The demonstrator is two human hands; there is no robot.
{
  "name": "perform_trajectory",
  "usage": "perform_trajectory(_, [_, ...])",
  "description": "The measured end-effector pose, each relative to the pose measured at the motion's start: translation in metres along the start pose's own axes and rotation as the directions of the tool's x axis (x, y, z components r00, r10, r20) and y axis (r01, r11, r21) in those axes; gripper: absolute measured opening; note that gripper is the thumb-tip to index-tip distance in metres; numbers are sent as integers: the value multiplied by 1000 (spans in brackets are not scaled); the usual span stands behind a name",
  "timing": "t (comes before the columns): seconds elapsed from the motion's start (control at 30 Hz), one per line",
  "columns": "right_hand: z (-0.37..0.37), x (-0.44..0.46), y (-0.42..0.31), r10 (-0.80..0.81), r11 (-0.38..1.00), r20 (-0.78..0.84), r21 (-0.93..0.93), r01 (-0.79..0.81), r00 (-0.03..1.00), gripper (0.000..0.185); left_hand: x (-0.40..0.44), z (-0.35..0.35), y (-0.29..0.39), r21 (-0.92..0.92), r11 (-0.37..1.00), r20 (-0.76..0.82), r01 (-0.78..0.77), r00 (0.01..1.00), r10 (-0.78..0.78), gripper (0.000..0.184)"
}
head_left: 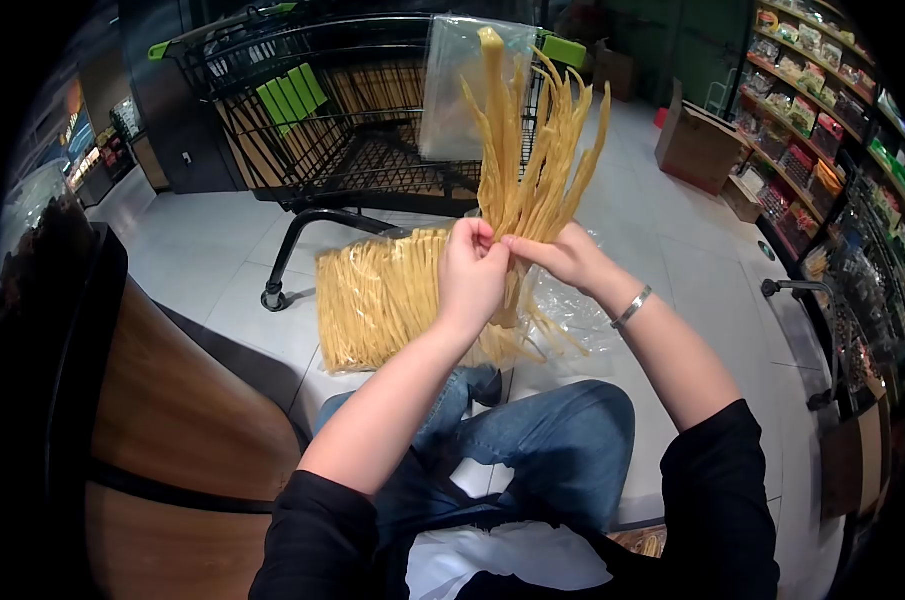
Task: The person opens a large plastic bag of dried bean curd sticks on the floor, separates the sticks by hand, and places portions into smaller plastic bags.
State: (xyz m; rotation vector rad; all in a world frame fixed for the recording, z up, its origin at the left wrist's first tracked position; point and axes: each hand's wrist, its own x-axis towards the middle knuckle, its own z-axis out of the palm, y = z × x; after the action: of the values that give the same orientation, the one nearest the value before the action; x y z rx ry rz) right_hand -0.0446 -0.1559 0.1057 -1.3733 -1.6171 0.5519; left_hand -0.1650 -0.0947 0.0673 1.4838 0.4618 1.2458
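Note:
A bundle of dried tofu sticks (507, 150), long, yellow and wrinkled, stands upright between my hands, its tops fanned out. My left hand (474, 272) is closed at the bundle's lower left side, fingertips pinched. From the right, my right hand (562, 255) wraps around the same sticks, its thumb meeting the left fingers. Below and behind, a large clear plastic bag (382, 295) packed with more tofu sticks lies on the floor. Its loosened right end (582, 310) spreads out crumpled beside a few loose sticks.
A black shopping cart (342, 130) with green parts stands ahead, clear plastic bags (447, 100) hanging on its side. To the right are a cardboard box (697, 145) and shelves of packaged goods (802, 110). A wooden counter (182, 420) curves close on my left.

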Motion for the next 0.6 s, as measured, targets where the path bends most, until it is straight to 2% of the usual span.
perform_trajectory(0.03, [-1, 2, -4, -2, 1000, 0, 3, 2, 1000, 32, 4, 0, 6, 3, 1000, -1, -1, 1000, 1, 10])
perform_trajectory(0.1, [-5, 5, -20, 27, 961, -68, 278, -7, 997, 34, 10, 1, 20, -49, 997, 3, 57, 998, -57, 9])
perform_trajectory(0.13, [-9, 9, -24, 98, 942, -74, 327, -69, 992, 39, 14, 2, 24, -82, 995, -41, 54, 998, -57, 10])
perform_trajectory(0.17, [-10, 12, -27, 97, 942, -74, 328, -68, 993, 39, 16, 2, 27, -82, 995, -41, 53, 998, -57, 10])
perform_trajectory(0.23, [-10, 15, -30, -2, 966, -154, 255, 42, 988, 45, 20, 0, 30, -31, 991, -27, 127, 991, -128, 11])
perform_trajectory(0.37, [-5, 15, -18, 12, 962, -146, 270, 28, 989, 53, 18, -2, 26, -101, 986, -15, 133, 991, -135, 10])
perform_trajectory(0.43, [-3, 11, -21, -83, 972, -227, 195, 129, 970, 59, 18, -3, 32, -114, 985, -2, 132, 991, -133, 9])
perform_trajectory(0.5, [-6, 8, -26, -81, 975, -197, 190, 119, 977, 60, 17, -2, 40, -128, 982, 7, 135, 991, -136, 11])
perform_trajectory(0.57, [-9, 4, -28, -80, 977, -168, 184, 111, 982, 62, 17, 0, 48, -217, 969, 37, 118, 993, -112, 11])
perform_trajectory(0.6, [-10, 2, -29, -67, 959, -170, 260, 110, 983, 61, 18, -1, 52, -178, 976, 55, 126, 991, -118, 11])
